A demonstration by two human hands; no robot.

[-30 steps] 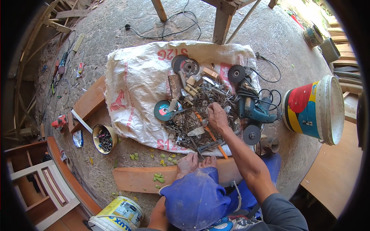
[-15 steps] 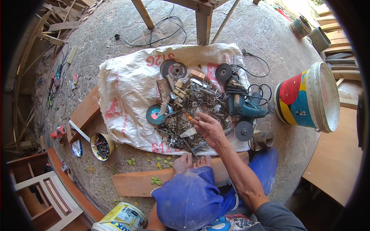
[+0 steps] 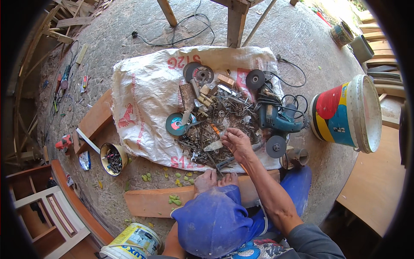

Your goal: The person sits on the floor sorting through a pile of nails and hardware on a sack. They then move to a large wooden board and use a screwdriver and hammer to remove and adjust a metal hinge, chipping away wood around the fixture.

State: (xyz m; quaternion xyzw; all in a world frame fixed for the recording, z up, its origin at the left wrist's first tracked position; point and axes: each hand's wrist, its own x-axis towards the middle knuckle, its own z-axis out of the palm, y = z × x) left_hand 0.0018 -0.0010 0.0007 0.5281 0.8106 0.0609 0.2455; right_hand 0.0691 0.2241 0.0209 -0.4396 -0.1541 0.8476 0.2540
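Head view: concrete floor (image 3: 99, 47), rough and grey, underlying the lot. White woven sack (image 3: 151, 86), red-printed, spread flat upon it. Pile of metal hardware (image 3: 199, 143), mixed small pieces, heaped on the sack's middle and right half. Large bucket (image 3: 334, 113), red, yellow and blue, tilted, to the right of the sack. Reddish-brown plank (image 3: 146, 203), near the sack's lower edge. Blue cap (image 3: 213, 224), on the person's head, lower centre; left hand out of sight, state of its fingers not to be told. Teal power tool (image 3: 280, 120), on the sack's right side, beside the pile. Pale bowl (image 3: 124, 160), filled with small parts, left of the sack. Right hand (image 3: 239, 144), above the pile, fingers bent and close together; whether they grip anything cannot be told. Disc with teal label (image 3: 172, 124), at the pile's left edge. Orange strip (image 3: 214, 128), among the hardware, partly hidden by the right hand.
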